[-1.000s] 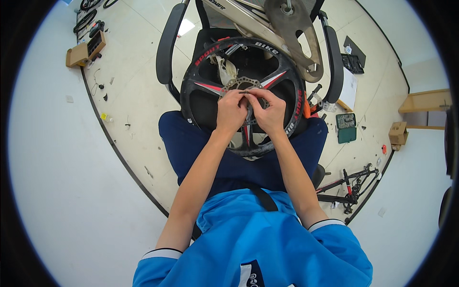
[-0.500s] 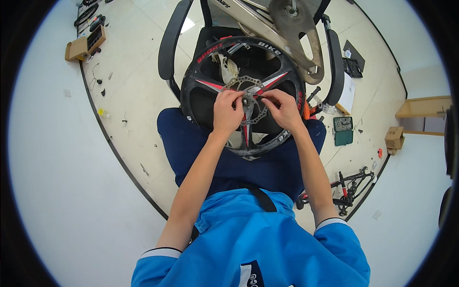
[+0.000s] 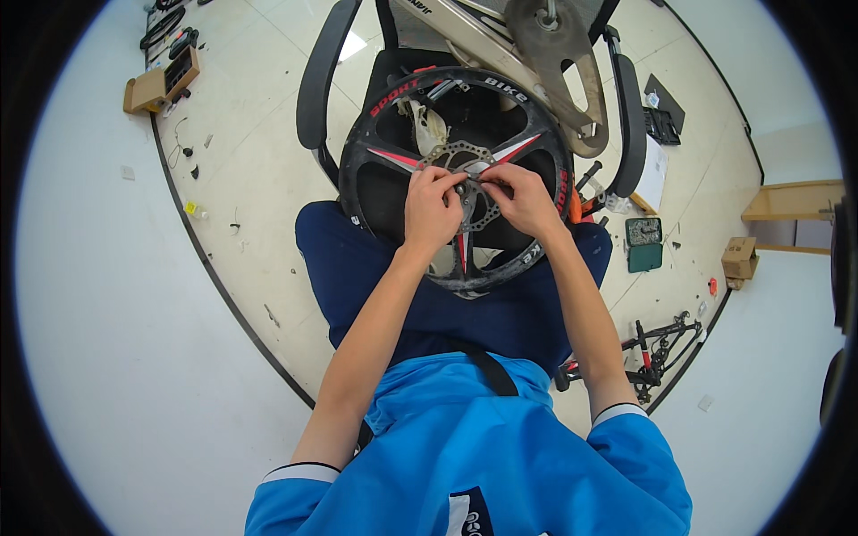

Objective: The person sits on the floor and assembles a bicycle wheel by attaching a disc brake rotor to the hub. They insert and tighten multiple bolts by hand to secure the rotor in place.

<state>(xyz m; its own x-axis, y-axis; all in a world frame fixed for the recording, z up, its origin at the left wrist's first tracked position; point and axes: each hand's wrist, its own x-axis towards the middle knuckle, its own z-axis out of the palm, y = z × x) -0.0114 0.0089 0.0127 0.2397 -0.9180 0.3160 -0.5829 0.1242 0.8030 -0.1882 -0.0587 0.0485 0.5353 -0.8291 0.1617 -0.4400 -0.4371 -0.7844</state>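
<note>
A black three-spoke bicycle wheel (image 3: pixel 356 170) with red and white accents lies across my lap and a chair seat. Fixed at its centre is a perforated metal brake disc (image 3: pixel 487 154), partly covered by my hands. My left hand (image 3: pixel 432 210) is closed, thumb and forefinger pinched beside the hub. From the right, my right hand (image 3: pixel 523 204) also pinches, its fingertips close to the left ones just above the hub. A small dark piece sits between the fingertips, too small to make out. The hub's middle is mostly hidden.
A black chair armrest (image 3: pixel 323 76) stands left, another armrest (image 3: pixel 631 116) right. A beige bicycle frame (image 3: pixel 478 40) with a grey crank part (image 3: pixel 585 80) rests on the chair. On the floor are a green parts case (image 3: pixel 643 257), a cardboard box (image 3: pixel 739 257) and a black bike frame (image 3: pixel 657 348).
My left hand has shifted slightly right, bringing its fingertips up to the right hand's. My right hand has edged a little left. The wheel stays put.
</note>
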